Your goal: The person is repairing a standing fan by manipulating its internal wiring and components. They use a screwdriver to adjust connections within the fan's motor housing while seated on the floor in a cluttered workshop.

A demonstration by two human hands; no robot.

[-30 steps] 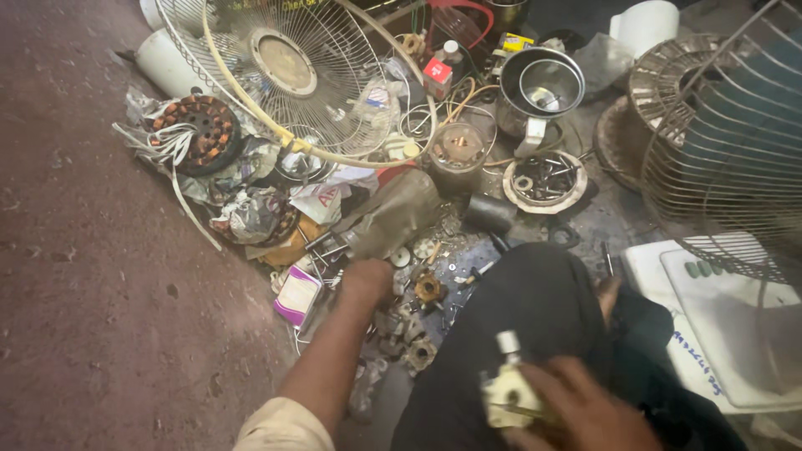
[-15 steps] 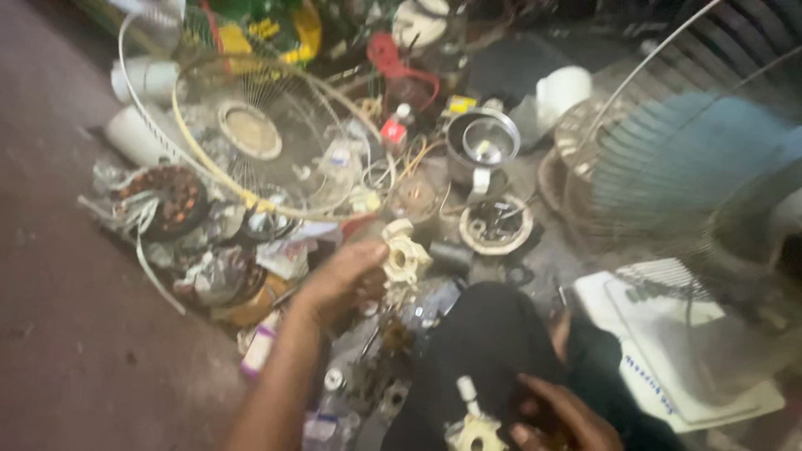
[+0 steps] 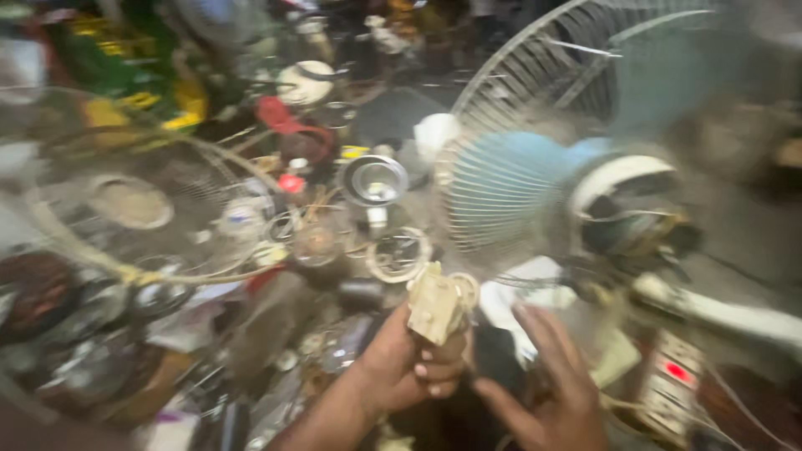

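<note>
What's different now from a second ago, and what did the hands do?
The left hand left the parts pile, picked up a small beige fan part and brought it in toward the body. The right hand let go of its own beige piece and now hangs open beside it. The clutter of parts lies as before.

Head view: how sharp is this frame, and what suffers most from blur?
Head view: motion blur smears the whole frame. The fan and the wire guard are streaked, and the small parts on the floor merge together. The left hand and the beige part it grips are the clearest; the open right hand is soft. Light is dim and warm, with glare on the metal cup.
</note>
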